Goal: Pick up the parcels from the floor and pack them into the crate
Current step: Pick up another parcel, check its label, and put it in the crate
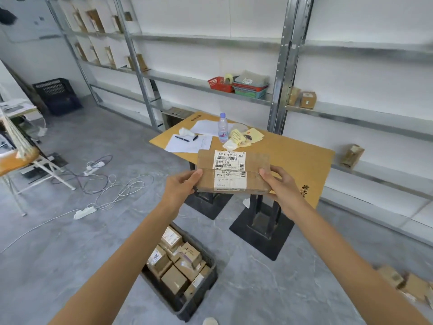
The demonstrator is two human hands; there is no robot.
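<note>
Two sets of fingers (196, 174) pinch a flat parcel (232, 171) by its ends, left hand (185, 185) and right hand (281, 184) holding it label-up in the air before the tabletop (297, 156). Crate (192, 309) on the floor (70, 254) below, part-filled with boxes (174, 279).

Left hand (181, 186) and right hand (280, 184) grip labelled parcel (233, 172) by its ends, above floor (70, 249). Crate (206, 292) below holds boxes. More parcels (403, 281) on floor, right.
</note>
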